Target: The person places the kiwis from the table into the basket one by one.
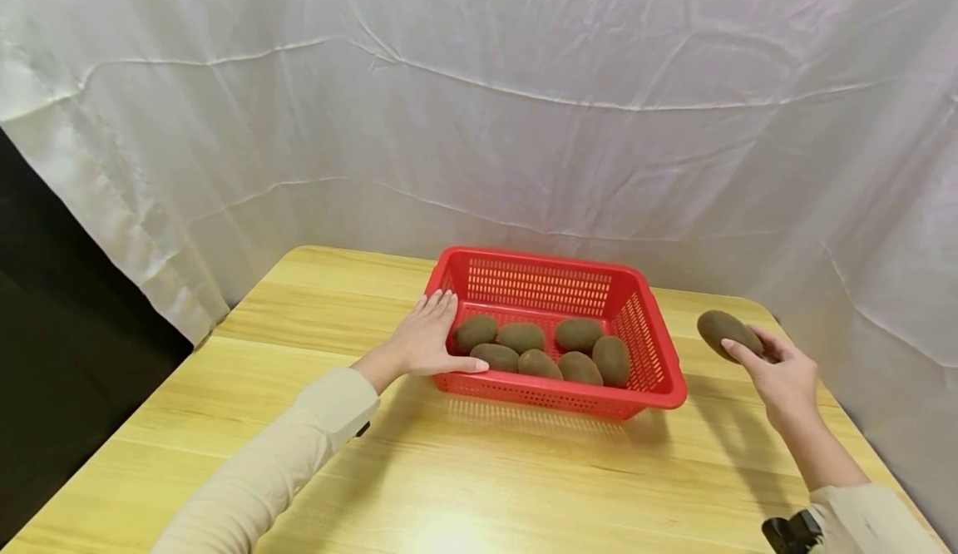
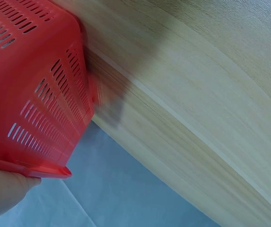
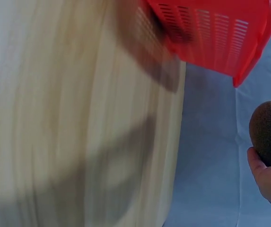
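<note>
A red plastic basket (image 1: 557, 383) with slotted walls stands on the wooden table, several brown kiwis (image 1: 521, 337) lying on its floor. My left hand (image 1: 428, 339) rests over the basket's near left corner, fingers straight across the left rim and thumb stretched along the front rim. In the left wrist view, part of that hand (image 2: 5, 191) touches the rim. To the right of the basket, my right hand (image 1: 786, 371) holds one kiwi (image 1: 724, 335) above the table, pinched between thumb and fingers. The right wrist view shows this kiwi (image 3: 269, 132) apart from the basket.
The light wooden table (image 1: 359, 487) extends around the basket, its far edge just behind it. A pale hanging cloth (image 1: 479, 121) encloses the back and right side. Dark material (image 1: 67, 329) shows at the far left.
</note>
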`<state>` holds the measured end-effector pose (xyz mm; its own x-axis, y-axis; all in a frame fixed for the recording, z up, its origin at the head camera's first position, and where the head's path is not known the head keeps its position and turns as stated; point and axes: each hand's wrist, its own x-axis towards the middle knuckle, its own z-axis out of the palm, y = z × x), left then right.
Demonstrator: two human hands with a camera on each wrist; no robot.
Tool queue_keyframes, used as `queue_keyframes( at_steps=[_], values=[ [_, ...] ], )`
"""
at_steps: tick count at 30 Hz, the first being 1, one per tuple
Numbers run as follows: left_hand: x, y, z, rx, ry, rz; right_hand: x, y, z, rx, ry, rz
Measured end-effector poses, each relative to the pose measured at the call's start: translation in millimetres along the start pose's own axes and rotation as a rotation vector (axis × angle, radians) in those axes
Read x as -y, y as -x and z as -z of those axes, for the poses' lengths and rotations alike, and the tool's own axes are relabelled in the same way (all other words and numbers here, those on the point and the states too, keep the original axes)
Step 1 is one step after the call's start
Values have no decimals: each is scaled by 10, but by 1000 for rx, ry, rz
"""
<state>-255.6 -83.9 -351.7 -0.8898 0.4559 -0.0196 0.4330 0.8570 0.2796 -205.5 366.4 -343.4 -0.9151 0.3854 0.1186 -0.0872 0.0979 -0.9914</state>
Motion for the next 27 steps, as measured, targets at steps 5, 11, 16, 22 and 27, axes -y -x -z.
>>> queue_keyframes(
  at_steps=[5,11,16,22,27],
  values=[
    [2,-6,-13,1,5,0,59,-6,-73,11,30,10],
    [5,-7,-16,-7,5,-3,128,-36,-157,16,86,17],
    [9,-7,-12,-9,9,-3,180,-55,-229,39,65,27],
    [13,-4,-11,-18,9,-5,217,-59,-324,69,79,73],
    [16,-11,-16,-19,-1,-4,232,-60,-391,114,51,82]
  ],
)
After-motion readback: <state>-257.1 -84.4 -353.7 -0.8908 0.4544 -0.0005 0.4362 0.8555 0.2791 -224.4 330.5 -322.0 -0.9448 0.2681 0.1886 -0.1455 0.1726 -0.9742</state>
